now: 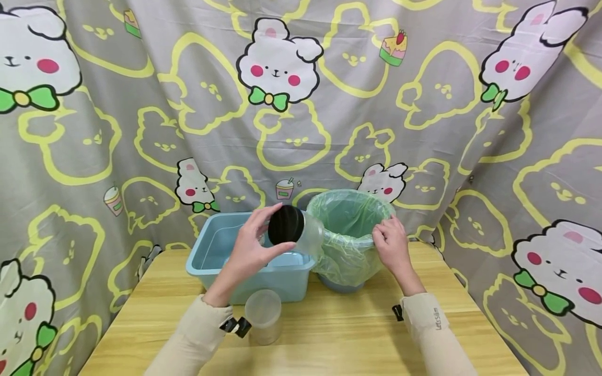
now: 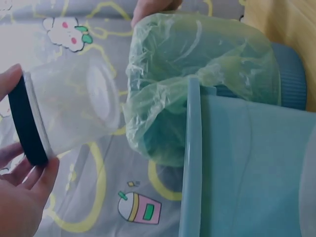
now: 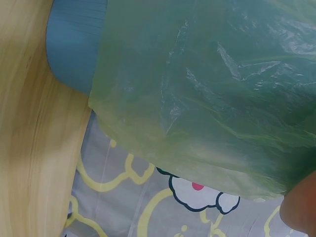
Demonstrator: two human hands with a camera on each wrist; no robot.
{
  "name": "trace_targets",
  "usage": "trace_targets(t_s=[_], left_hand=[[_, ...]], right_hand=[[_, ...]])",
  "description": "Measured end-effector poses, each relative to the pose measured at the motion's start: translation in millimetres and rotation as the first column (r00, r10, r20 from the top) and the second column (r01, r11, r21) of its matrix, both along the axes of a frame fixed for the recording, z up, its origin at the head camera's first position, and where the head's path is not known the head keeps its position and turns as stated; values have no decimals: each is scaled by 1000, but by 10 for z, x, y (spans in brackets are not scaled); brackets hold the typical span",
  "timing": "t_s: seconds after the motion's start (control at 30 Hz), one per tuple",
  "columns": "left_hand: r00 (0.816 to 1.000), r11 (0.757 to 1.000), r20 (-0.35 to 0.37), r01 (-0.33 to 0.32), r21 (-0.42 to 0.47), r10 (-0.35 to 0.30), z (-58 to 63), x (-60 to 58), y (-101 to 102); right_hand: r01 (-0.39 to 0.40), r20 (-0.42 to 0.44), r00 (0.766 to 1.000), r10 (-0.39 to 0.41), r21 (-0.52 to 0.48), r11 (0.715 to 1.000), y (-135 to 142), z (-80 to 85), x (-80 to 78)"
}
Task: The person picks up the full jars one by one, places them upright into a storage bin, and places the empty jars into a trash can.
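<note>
My left hand (image 1: 249, 249) grips a clear plastic jar (image 2: 74, 103) by its black lid (image 1: 285, 228). The jar is held on its side over the right part of the blue basin (image 1: 254, 284), with its bottom toward a blue trash bin (image 1: 342, 285). A thin green plastic bag (image 1: 350, 256) lines the bin and hangs over its rim. With curled fingers, my right hand (image 1: 391, 241) grips the bag-covered rim on the bin's right side. In the right wrist view, only a bit of that hand shows beside the bag (image 3: 197, 89).
Another clear jar (image 1: 264, 321) stands on the wooden table (image 1: 357, 334) in front of the basin, near my left wrist. Behind the basin and bin hangs a grey patterned curtain (image 1: 301, 136), which also runs along both sides.
</note>
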State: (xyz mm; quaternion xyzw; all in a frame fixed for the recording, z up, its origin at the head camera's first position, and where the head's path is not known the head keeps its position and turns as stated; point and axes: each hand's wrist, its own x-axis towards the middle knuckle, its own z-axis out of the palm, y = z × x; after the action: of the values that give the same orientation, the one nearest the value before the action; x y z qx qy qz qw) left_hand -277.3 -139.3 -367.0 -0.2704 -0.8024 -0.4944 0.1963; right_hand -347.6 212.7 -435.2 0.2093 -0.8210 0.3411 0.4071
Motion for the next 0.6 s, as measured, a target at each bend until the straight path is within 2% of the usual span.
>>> trace_targets(t_s=[0.3, 0.6], left_hand=[[997, 996, -17, -71, 45, 71, 78, -219, 353], [997, 993, 21, -70, 93, 68, 91, -383, 650]], right_hand=[[2, -11, 1000, -2, 2, 1000, 7, 4, -1], [10, 20, 1000, -9, -7, 1000, 4, 0, -2]])
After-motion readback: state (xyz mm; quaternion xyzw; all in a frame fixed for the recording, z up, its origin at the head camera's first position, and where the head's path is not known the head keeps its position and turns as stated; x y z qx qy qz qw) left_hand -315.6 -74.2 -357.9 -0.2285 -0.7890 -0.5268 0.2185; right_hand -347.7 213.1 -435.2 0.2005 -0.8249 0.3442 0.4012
